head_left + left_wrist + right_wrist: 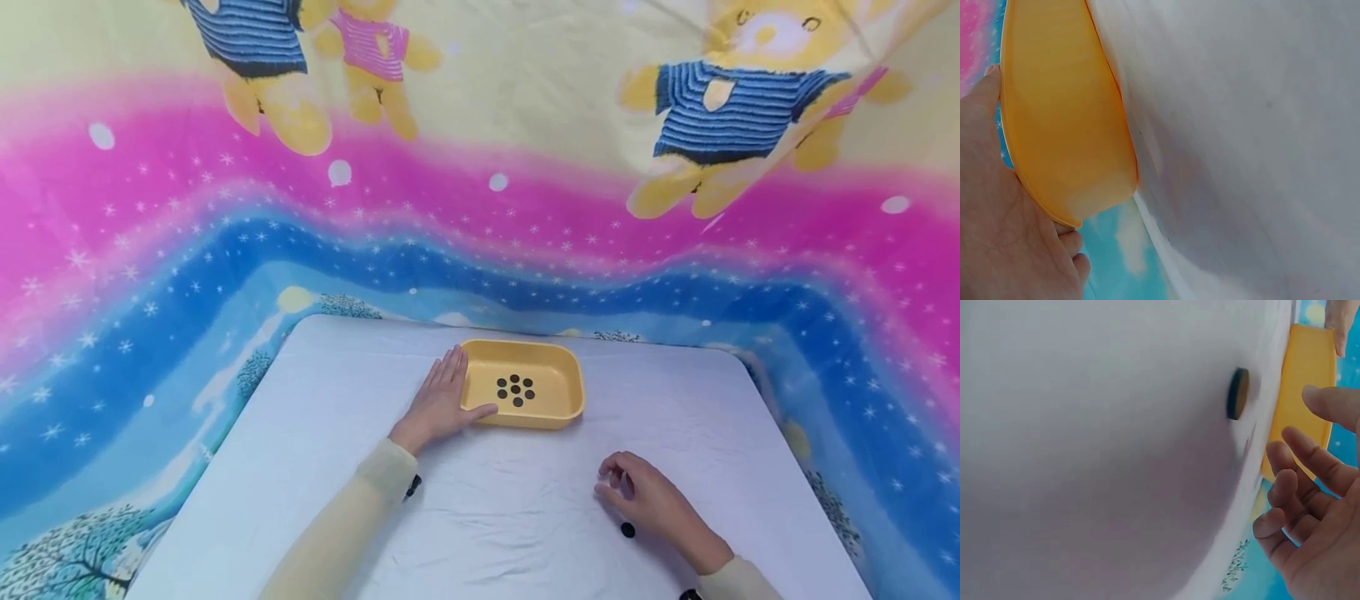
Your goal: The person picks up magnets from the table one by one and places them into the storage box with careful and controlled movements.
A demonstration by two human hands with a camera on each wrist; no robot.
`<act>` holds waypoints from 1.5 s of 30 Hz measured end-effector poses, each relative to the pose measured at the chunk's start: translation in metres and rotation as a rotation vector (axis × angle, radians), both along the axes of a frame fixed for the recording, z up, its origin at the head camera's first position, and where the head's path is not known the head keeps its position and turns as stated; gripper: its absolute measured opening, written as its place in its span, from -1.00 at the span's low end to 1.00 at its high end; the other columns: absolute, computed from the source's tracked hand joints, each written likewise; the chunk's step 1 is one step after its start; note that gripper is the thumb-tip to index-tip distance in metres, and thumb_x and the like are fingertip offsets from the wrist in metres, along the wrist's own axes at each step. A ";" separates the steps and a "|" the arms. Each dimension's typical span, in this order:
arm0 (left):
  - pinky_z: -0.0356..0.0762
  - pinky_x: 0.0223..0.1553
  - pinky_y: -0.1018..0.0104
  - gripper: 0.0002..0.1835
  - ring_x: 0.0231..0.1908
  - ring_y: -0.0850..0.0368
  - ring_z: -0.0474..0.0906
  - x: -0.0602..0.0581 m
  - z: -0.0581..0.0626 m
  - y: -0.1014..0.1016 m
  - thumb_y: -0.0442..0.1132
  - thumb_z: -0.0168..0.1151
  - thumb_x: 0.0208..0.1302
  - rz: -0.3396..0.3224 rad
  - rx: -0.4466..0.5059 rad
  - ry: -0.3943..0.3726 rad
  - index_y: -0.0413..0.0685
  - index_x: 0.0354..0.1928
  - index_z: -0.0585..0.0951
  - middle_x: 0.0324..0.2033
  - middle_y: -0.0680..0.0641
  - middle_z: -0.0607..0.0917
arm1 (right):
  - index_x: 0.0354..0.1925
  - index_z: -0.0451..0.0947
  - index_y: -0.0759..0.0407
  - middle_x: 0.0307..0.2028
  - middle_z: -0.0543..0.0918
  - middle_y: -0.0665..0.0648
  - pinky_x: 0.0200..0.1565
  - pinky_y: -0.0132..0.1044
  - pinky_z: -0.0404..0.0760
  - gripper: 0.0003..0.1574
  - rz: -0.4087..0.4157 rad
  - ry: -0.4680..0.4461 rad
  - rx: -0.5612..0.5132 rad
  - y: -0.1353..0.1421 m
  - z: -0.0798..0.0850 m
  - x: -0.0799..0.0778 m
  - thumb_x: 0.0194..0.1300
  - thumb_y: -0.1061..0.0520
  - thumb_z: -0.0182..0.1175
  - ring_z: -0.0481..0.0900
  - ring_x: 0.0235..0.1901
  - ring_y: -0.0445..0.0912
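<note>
A yellow rectangular tray (561,417) sits toward the far side of the table, with several small black discs (515,389) grouped on its floor. My left hand (438,404) lies along the tray's left end, fingers extended and thumb over the front rim; in the left wrist view the thumb touches the rim of the tray (1066,112). Nearer to me on the right, my right hand (648,500) hovers with loosely bent fingers, holding nothing. Just below its thumb, a single black disc (627,529) rests on the tablecloth. That disc (1239,394) lies apart from the fingers in the right wrist view.
A white cloth (480,517) with slight wrinkles covers the table. Behind and beside it hangs a colourful curtain (480,225) printed with bears and snowflakes. The table's back edge runs close behind the tray.
</note>
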State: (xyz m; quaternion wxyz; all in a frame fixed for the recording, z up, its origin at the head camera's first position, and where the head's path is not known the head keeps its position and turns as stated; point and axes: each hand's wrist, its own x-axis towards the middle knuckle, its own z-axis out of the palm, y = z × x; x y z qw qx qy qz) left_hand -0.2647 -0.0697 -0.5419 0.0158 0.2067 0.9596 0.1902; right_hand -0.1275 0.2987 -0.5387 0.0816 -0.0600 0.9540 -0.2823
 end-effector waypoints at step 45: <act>-0.39 0.67 0.04 0.33 0.71 -0.10 -0.33 0.005 0.006 0.001 0.65 -0.03 0.36 0.004 -0.020 -0.008 -0.22 0.72 -0.21 0.70 -0.16 -0.34 | -0.24 0.54 -0.07 -0.33 0.47 -0.04 -0.31 -0.31 0.43 -0.53 -0.061 -0.205 0.082 0.033 -0.003 0.048 0.14 -0.13 0.65 0.43 -0.34 -0.16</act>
